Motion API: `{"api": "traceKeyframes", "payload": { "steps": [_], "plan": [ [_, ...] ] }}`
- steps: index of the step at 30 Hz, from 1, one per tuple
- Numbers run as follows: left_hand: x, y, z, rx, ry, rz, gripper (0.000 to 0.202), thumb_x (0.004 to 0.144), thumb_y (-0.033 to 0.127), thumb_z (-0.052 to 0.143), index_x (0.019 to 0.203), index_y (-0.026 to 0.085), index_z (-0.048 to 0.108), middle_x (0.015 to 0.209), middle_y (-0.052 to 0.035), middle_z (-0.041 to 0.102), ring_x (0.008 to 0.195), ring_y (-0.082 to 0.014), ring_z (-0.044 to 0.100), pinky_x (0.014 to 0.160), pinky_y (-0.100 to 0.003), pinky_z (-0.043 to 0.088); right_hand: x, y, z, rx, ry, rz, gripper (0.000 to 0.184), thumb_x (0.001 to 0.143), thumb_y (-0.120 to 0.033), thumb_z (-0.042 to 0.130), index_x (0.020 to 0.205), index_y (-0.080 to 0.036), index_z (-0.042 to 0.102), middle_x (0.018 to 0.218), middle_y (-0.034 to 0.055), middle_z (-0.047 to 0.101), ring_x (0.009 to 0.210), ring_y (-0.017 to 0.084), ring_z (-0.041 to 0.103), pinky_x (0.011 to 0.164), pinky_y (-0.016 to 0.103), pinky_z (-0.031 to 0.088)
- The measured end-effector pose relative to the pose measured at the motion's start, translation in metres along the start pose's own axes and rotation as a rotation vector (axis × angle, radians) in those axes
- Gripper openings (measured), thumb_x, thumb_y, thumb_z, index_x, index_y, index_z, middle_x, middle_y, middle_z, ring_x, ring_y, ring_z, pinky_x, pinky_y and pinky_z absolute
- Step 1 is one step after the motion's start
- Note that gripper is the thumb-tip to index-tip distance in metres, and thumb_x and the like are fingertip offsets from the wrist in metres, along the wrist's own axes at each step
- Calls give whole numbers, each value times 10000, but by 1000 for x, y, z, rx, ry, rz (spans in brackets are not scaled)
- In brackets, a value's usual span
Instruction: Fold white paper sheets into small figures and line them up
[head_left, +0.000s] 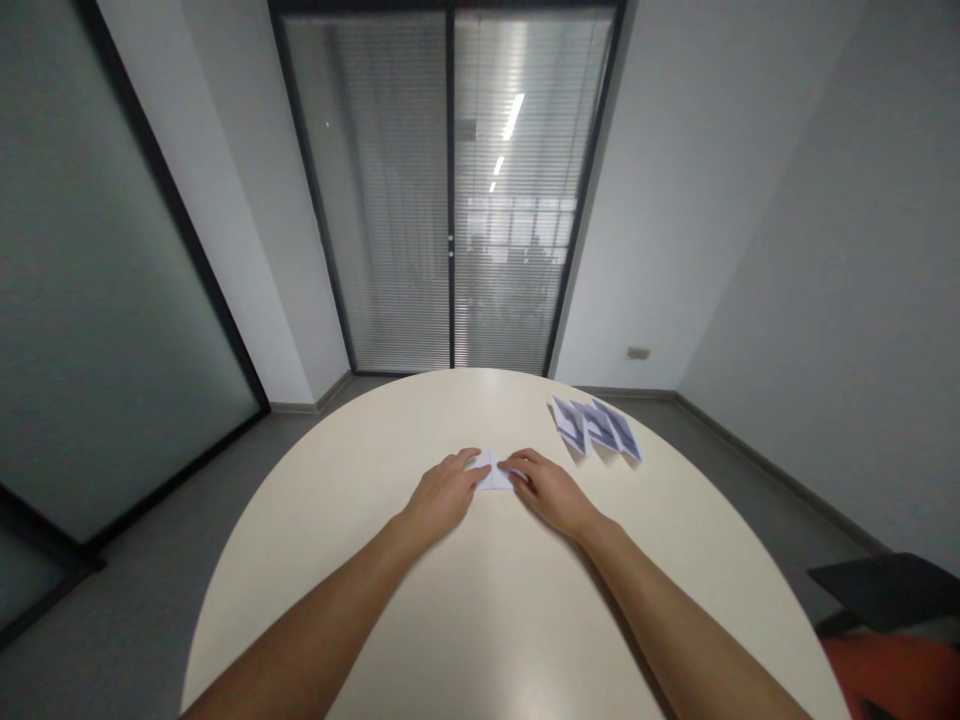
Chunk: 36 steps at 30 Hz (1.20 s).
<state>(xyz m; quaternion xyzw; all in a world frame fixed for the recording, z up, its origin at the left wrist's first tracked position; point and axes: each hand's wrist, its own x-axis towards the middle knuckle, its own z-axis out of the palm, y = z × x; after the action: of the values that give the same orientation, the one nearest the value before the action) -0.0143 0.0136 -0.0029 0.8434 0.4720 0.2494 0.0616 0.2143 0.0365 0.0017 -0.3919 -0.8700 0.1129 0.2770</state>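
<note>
A small piece of white folded paper (493,476) lies on the round table (420,420), partly covered by my fingers. Straight crease or edge lines show on its surface. At its left side is my left hand (444,492), with the thumb over the paper and the fingers along its far left edge. My right hand (553,490) grips the right side, its index finger and thumb on the paper. The undersides of the fingertips are hidden.
To the right on the table stands a zigzag-folded printed paper (598,428), blue-grey and white. A chair with a red seat (892,675) and dark armrest (889,590) is at the lower right. Glazed doors with blinds (405,220) are beyond the table.
</note>
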Motion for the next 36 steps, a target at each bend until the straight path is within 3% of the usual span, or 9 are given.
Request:
{"api": "traceKeyframes", "payload": {
  "steps": [5, 11, 17, 29, 36],
  "plan": [
    [1, -3, 4, 122, -55, 51, 417, 924, 108, 457, 1250, 268, 661, 1321, -76, 612, 1150, -259, 552, 1027, -412, 427, -1, 0, 1, -71, -3, -21, 330, 948, -231, 492, 1209, -240, 695, 1189, 96, 663, 1087, 235, 609, 969, 380, 474],
    [-1, 6, -3, 88, -39, 81, 324, 952, 208, 490, 1221, 232, 668, 1159, -108, 674, 1107, -271, 563, 985, -410, 445, 0, 1, 1, -84, -45, -105, 339, 943, -262, 522, 1237, -229, 687, 1247, 111, 679, 1161, 267, 591, 1015, 447, 441],
    [-2, 5, 2, 65, -27, 104, 370, 974, 253, 481, 1323, 203, 594, 1402, -112, 568, 1290, -262, 508, 1090, -430, 393, 2, 1, 0, -67, -60, -147, 308, 971, -267, 506, 1208, -239, 700, 1158, 83, 729, 1141, 243, 619, 997, 414, 450],
    [0, 4, 6, 106, -69, 94, 368, 989, 224, 426, 1305, 166, 606, 1442, -99, 541, 1342, -229, 493, 1119, -394, 391, 2, -7, -2, -67, -38, -118, 255, 952, -267, 534, 1110, -200, 721, 1112, 95, 735, 1070, 245, 641, 953, 386, 474],
    [-1, 6, 1, 45, -74, 109, 330, 971, 288, 479, 1250, 178, 616, 1301, -97, 649, 1219, -230, 584, 1075, -385, 418, 0, -15, -8, -18, -59, -127, 207, 885, -269, 604, 1045, -220, 725, 1066, 70, 738, 1035, 235, 649, 936, 362, 478]
  ]
}}
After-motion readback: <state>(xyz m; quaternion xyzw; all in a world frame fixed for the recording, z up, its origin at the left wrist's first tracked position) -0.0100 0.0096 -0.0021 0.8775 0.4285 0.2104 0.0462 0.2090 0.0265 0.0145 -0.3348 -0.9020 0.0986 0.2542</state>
